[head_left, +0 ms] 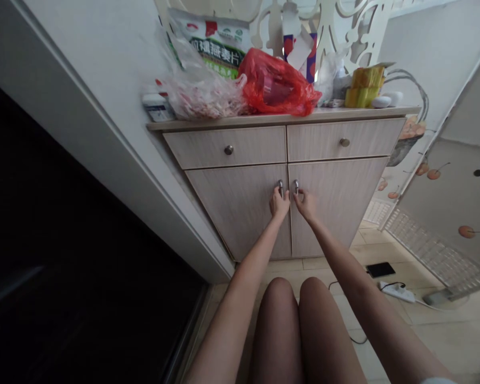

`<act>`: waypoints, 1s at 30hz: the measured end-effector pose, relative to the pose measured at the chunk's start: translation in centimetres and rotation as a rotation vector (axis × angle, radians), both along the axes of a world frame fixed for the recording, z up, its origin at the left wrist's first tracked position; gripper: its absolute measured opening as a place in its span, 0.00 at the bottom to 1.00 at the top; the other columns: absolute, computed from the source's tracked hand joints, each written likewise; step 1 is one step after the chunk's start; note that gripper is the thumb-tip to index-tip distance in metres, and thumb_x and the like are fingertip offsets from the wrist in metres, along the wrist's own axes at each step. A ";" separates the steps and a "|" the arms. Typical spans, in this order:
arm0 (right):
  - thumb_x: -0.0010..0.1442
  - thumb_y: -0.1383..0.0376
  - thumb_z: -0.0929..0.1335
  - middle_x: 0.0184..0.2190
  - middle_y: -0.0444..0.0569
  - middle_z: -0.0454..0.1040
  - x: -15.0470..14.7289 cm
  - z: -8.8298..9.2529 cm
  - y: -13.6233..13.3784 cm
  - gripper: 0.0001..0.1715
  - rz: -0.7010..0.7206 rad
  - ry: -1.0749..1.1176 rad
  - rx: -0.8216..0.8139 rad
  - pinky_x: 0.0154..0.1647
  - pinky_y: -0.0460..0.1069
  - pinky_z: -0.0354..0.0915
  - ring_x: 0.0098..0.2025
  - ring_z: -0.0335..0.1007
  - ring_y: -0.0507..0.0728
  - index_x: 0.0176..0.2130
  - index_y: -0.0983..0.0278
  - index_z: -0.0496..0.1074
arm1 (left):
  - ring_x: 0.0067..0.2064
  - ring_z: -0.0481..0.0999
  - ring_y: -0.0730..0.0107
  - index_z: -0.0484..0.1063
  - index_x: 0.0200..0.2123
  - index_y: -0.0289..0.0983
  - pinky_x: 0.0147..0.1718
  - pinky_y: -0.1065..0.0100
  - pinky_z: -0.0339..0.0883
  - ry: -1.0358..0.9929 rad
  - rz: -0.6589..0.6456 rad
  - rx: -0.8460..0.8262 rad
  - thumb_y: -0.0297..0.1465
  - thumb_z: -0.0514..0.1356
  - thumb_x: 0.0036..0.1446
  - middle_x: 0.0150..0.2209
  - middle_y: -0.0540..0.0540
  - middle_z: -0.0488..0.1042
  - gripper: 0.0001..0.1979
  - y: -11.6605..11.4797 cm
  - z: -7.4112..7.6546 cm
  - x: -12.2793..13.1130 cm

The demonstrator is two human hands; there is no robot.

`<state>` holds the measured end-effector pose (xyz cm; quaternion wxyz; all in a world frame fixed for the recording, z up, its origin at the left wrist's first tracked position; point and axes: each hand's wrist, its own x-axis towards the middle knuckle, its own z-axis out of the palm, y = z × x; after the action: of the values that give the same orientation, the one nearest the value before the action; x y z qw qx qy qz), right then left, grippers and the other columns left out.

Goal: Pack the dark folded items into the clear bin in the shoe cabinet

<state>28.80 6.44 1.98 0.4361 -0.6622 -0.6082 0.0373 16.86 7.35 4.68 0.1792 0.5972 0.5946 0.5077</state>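
Observation:
A pale wood-grain cabinet stands before me, its left door (pixel 236 197) and right door (pixel 336 197) both closed. My left hand (pixel 279 204) has its fingers closed around the metal handle (pixel 280 184) of the left door. On the other door, my right hand (pixel 305 204) pinches the lower end of a matching handle (pixel 296 184). Above the doors sit two closed drawers with round knobs, the left knob (pixel 229 150) and the right knob (pixel 344 142).
Along the cabinet top (pixel 232 121) lie a red plastic bag (pixel 280 85), a clear bag (pixel 208 96), an oatmeal packet (pixel 216 42) and a white bottle (pixel 158 106). A phone (pixel 380 270) and a power strip (pixel 397 291) with cables are on the floor at right. A wall flanks the left.

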 end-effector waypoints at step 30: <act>0.69 0.58 0.65 0.38 0.57 0.78 2.6 -1.5 -14.6 0.13 -0.087 0.058 0.143 0.46 0.53 0.48 0.42 0.60 0.62 0.40 0.63 0.75 | 0.43 0.80 0.57 0.78 0.39 0.37 0.47 0.60 0.70 -0.022 0.171 0.230 0.31 0.58 0.63 0.39 0.36 0.80 0.08 -12.6 -3.6 -5.2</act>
<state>31.39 -8.18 0.51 0.5008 -0.6538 -0.5672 -0.0058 11.69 -5.30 1.04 0.0722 0.5556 0.5791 0.5922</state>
